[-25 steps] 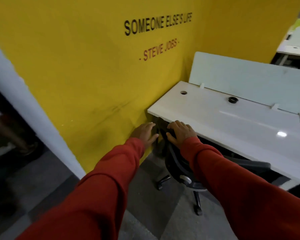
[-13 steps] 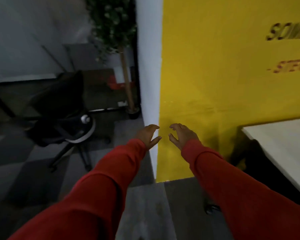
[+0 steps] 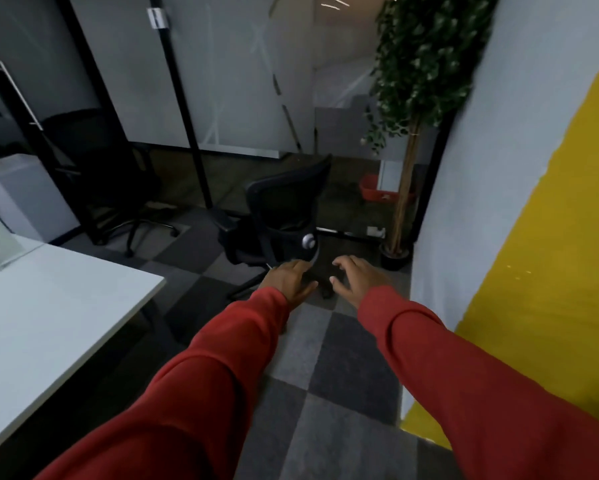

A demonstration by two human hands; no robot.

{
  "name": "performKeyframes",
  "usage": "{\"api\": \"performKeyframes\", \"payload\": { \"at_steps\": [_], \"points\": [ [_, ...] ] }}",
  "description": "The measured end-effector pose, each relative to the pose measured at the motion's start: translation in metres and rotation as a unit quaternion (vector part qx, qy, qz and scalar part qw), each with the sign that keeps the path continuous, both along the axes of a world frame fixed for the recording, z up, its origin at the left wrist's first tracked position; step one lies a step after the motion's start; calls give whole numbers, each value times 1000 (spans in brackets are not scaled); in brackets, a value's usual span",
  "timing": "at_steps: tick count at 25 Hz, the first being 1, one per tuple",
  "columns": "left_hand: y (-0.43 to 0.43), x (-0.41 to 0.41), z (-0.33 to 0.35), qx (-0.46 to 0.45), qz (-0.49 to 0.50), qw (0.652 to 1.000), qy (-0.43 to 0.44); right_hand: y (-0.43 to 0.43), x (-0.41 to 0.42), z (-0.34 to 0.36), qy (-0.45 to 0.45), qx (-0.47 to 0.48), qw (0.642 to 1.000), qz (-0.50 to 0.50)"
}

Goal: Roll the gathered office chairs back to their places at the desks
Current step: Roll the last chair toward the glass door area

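Both arms stretch toward the black mesh office chair [image 3: 284, 209] standing loose at frame centre, apart from the white surface [image 3: 49, 306] at lower left, with the left grip [image 3: 291, 282] and right grip [image 3: 357, 280] released, fingers spread and empty, seemingly readying to take its backrest.

Both arms stretched forward, red sleeves to wrists. Left hand [image 3: 288, 280] palm down, fingers loosely extended, thumb pointing inward, holding nothing. Right hand [image 3: 358, 278] beside it, apart, palm down, fingers spread and slightly curled, empty.
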State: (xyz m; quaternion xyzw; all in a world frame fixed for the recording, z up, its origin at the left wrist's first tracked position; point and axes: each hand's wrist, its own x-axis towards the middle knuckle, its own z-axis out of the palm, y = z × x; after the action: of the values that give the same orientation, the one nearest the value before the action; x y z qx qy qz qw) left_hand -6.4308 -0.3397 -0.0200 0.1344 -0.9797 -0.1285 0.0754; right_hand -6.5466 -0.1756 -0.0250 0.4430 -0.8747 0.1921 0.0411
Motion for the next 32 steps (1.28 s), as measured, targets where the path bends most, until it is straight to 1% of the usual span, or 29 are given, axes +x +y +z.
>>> {"api": "performKeyframes", "payload": {
  "at_steps": [3,9,18,22,32],
  "points": [
    [-39,-13,6,-14,0,1000,6,-46,-13,10,22,17,1000,1],
    [-122,-50,11,-26,-9,1000,10,-125,-42,23,45,10,999,-14],
    [-182,-99,-16,-14,-13,1000,3,-186,-90,0,25,42,999,-20],
    [-209,-138,-22,-17,2,1000,-18,-215,-129,-8,25,42,999,3],
    [-276,-289,-4,-32,51,998,0,-295,-284,-3,29,44,996,67]
  ]
}}
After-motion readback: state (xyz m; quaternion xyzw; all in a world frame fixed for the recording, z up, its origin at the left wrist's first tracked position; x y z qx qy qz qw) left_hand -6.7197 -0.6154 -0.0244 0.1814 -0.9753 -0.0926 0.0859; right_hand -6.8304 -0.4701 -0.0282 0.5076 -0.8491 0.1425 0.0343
